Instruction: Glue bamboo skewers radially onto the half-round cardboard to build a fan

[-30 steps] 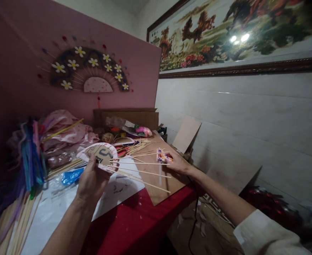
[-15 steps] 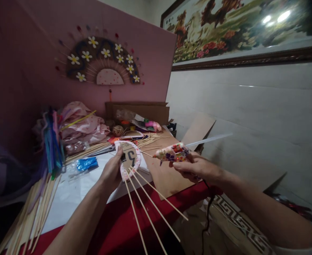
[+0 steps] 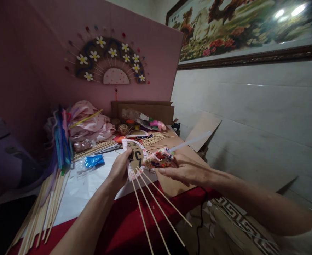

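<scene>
My left hand [image 3: 121, 168] grips the left edge of a half-round cardboard piece [image 3: 135, 156], which has a pale pink fabric border and printed figures on its brown face. Several thin bamboo sticks [image 3: 156, 202] fan out from its lower edge toward me. In my right hand [image 3: 184, 170] is a glue gun [image 3: 160, 158] wrapped in floral material, with a long translucent glue stick [image 3: 190, 141] poking out of its back. The gun's front end is at the right edge of the cardboard; whether it touches is hard to tell.
Loose bamboo sticks [image 3: 46, 205] and colourful pipe cleaners [image 3: 62, 138] lie at the left. Near them are a blue packet [image 3: 94, 161] and crumpled pink fabric [image 3: 91, 118]. A flower-decorated fan [image 3: 113, 58] hangs on the pink panel behind. A brown board [image 3: 177, 186] lies on the right.
My right hand has brought the glue gun left, up to the cardboard's right edge. My left hand still holds the cardboard. The whole view has shifted slightly.
</scene>
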Demonstrator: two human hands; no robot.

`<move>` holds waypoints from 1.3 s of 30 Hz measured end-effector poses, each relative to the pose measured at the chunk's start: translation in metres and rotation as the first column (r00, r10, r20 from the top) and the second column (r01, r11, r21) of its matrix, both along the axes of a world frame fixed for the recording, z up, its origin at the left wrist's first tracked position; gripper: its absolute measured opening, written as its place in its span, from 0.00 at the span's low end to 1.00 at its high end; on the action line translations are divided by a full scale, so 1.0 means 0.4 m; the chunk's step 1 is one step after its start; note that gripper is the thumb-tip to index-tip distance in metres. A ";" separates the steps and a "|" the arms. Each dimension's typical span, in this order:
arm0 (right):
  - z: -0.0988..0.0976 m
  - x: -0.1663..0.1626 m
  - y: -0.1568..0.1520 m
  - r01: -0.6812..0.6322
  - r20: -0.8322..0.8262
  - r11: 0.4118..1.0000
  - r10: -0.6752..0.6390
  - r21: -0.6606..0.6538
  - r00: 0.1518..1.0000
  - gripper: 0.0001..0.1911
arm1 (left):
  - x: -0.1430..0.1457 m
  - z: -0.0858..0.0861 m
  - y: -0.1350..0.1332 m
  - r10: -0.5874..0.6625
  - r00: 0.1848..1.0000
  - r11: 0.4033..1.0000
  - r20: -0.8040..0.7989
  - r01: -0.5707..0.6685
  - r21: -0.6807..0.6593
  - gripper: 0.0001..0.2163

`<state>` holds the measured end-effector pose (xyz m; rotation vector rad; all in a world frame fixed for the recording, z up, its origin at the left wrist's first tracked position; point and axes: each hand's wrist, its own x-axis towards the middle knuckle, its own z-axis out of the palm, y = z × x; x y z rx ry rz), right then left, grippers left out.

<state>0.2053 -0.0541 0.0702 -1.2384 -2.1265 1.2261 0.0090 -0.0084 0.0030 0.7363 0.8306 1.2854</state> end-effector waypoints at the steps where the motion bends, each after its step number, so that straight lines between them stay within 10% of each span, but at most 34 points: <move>1: -0.002 0.000 0.002 -0.002 0.027 1.000 0.002 -0.011 1.000 0.15 | 0.000 0.000 -0.001 -0.005 1.000 1.000 -0.005 0.005 0.001 0.10; 39: 0.021 -0.022 -0.008 -0.053 0.010 0.996 0.054 -0.070 0.998 0.14 | 0.001 0.004 -0.007 -0.020 0.999 1.000 -0.043 0.021 0.020 0.08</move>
